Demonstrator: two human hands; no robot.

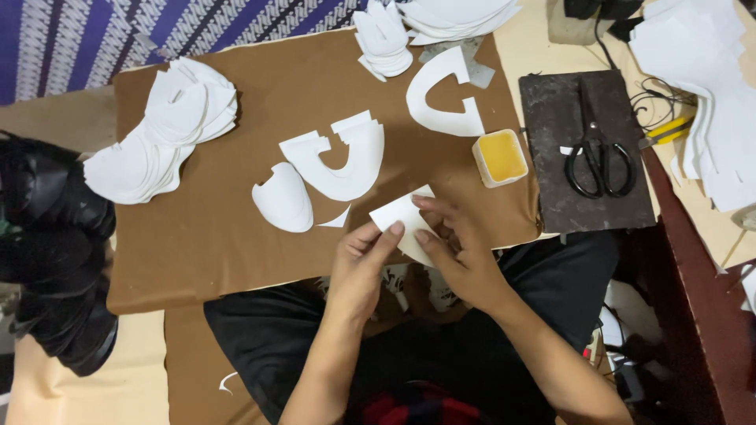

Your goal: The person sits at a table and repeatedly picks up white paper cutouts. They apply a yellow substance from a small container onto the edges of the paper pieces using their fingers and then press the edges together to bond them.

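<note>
Both hands are pinching one white cut piece (402, 220) just over the near edge of the brown board (236, 260). Left hand (362, 264) is closing thumb and fingers on its lower left edge; right hand (457, 252) is gripping the right side, fingers curled over the top. Holding it by two sides is probably keeping the thin sheet flat and steady, lifted clear of the board.

Just beyond the hands, loose white pieces are lying flat on the board: a rounded piece (283, 201), a small sliver (337, 219), a short stack of U-shaped pieces (342, 161), a larger single U-shaped piece (441, 98). Looks like they're spread within easy reach.

Small tub of yellow paste (501, 157) is sitting open at the board's right edge, near the right hand. Black scissors (598, 157) are resting on a dark slab (587, 153) further right, well apart from the hands.

Bigger stacks are sitting outward: left stack (161, 134), top stack (383, 39), right stack (709, 102). Black footwear (55, 252) is lying at far left.
</note>
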